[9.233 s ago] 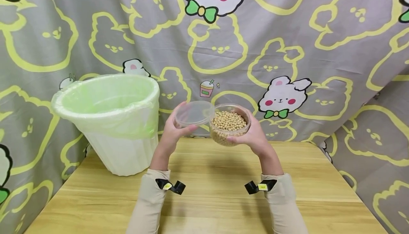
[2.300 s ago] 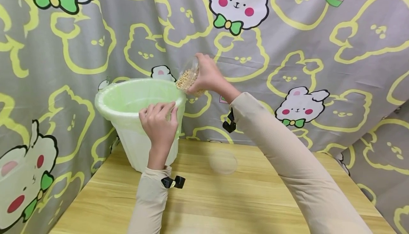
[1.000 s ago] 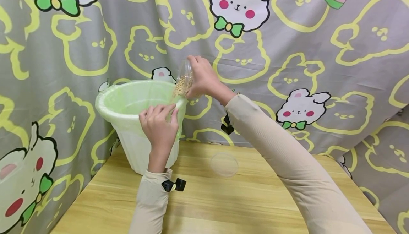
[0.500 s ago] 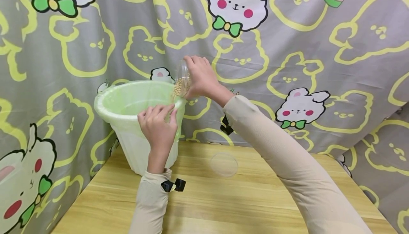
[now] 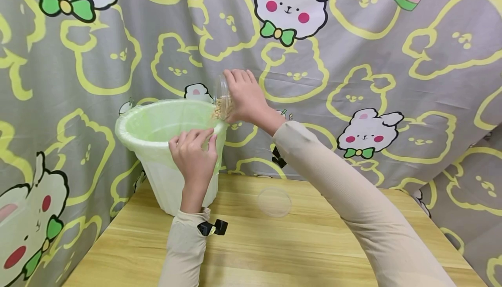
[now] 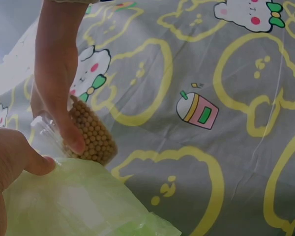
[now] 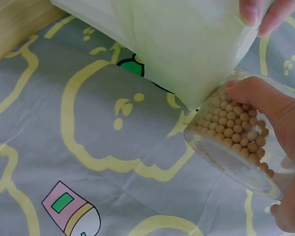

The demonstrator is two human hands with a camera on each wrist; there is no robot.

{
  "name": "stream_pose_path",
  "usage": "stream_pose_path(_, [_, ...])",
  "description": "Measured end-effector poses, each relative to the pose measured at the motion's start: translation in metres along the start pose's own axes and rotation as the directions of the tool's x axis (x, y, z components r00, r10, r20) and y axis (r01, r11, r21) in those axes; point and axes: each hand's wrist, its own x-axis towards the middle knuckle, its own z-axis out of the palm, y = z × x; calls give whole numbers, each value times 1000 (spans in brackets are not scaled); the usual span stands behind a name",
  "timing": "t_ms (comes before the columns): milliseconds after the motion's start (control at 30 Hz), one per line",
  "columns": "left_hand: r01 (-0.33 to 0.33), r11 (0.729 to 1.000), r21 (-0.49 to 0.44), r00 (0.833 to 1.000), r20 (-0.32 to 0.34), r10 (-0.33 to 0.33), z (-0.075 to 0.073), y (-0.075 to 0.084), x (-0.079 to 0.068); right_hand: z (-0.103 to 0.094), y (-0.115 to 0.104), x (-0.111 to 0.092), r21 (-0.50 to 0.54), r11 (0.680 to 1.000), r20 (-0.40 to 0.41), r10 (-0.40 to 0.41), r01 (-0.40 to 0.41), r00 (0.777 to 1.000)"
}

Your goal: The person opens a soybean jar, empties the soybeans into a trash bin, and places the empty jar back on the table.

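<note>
A white trash can (image 5: 172, 182), lined with a pale green bag (image 5: 161, 119), stands at the table's back left. My left hand (image 5: 194, 154) holds its near right rim, fingers bent over the liner. Above the same side of the rim, my right hand (image 5: 247, 97) grips a clear round plastic jar (image 5: 222, 86) tipped onto its side, mouth toward the bin. Soybeans (image 5: 218, 109) spill over the jar's lower lip into the liner. The right wrist view shows soybeans (image 7: 236, 130) still lying along the jar's lower wall, thumb pressed to the outside. Poured beans inside the bin are hidden.
A clear round lid (image 5: 274, 202) lies flat on the wooden table (image 5: 251, 243), right of the bin. Grey cartoon-print curtain (image 5: 364, 82) closes off the back and both sides, close behind the jar.
Earlier, both hands held jar and lid apart over the table. The lid now lies down, the left hand is at the rim, and the jar has tipped further, fewer beans showing at its mouth.
</note>
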Motion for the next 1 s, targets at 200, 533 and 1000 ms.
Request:
stream_pose_path(200, [-4,1000,0,1000,0,4,0,0,-1,2,-2,-2,-21,999,-22,-29,29,999])
stream_pose_path(533, [-14,1000,-4,1000,-7,14,1,-1,-1,0,-8,-4,-106,991,-65,-95,87,993])
stream_pose_path(1000, [-5,1000,-6,1000,3,5,0,0,0,-1,-14,-4,-190,974,-35,-132,123,991])
